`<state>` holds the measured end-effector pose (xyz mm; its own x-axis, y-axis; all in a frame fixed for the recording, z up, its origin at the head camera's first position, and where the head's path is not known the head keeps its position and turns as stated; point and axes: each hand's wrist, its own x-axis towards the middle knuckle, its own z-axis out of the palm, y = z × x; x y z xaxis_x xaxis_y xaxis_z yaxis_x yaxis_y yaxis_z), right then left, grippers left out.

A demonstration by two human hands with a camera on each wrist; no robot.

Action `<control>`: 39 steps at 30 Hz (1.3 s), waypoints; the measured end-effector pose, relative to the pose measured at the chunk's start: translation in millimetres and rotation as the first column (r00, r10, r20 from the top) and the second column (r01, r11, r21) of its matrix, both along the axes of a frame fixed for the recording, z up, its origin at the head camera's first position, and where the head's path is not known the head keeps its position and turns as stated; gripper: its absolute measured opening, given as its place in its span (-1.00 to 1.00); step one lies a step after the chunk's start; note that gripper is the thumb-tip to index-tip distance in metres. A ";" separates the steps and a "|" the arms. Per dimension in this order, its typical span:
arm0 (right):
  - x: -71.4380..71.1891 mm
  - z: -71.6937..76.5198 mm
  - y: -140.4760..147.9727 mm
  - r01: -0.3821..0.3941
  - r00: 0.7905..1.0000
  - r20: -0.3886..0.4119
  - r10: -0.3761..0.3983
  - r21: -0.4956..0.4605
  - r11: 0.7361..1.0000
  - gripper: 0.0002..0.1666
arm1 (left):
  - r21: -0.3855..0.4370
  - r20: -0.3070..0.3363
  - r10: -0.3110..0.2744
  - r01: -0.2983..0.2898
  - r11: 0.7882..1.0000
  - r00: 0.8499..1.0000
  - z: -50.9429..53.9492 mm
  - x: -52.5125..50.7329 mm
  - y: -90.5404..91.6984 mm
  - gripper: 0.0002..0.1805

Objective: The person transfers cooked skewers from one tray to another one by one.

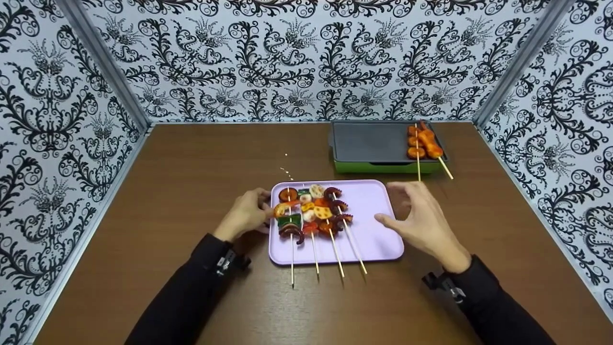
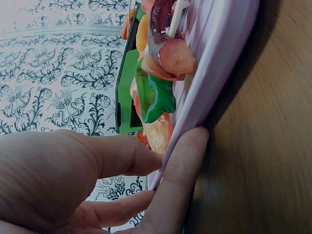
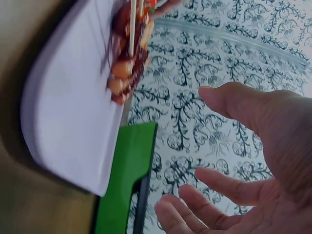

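A pale purple tray [image 1: 371, 211] lies on the brown table with several skewers on its left and middle part. An octopus skewer [image 1: 339, 207] is the rightmost of them; a skewer with a green pepper piece [image 2: 156, 95] is nearest the left edge. My left hand [image 1: 246, 213] pinches the tray's left rim between thumb and fingers, as the left wrist view shows. Over the tray's right edge hovers my right hand [image 1: 421, 223], thumb and fingers spread apart, holding nothing. In the right wrist view the right hand [image 3: 243, 165] is apart from the tray.
Behind the tray stands a green grill box [image 1: 383, 167] with a dark grey plate [image 1: 373, 141]. Two skewers lie at its right end: one of round orange slices [image 1: 415, 142] and a drumstick-shaped one [image 1: 429, 142]. Patterned walls [image 1: 297, 62] enclose the table [image 1: 201, 163].
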<state>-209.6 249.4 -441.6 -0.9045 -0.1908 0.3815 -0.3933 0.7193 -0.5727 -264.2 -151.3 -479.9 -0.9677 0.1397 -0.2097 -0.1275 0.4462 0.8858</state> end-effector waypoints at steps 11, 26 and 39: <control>-23.9 10.1 27.5 0.148 0.985 -0.088 -0.146 0.019 0.989 0.03 | 0.000 0.006 0.009 -0.009 1.000 1.000 0.4 0.8 1.1 -0.35; -53.5 11.0 61.8 0.264 0.963 -0.053 -0.263 0.010 0.965 0.17 | -0.002 0.005 0.005 -0.005 1.000 1.000 -0.9 -0.2 0.0 -0.38; -78.3 0.8 53.9 0.309 0.950 -0.066 -0.304 0.106 0.945 0.35 | 0.015 0.017 0.012 -0.012 1.000 1.000 -2.4 -0.1 1.1 -0.36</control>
<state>-287.9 303.3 -440.8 -0.9070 0.0483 0.4184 -0.1688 0.8685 -0.4661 -264.3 -150.2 -482.3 -0.9656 0.1318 -0.2243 -0.1480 0.4310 0.8901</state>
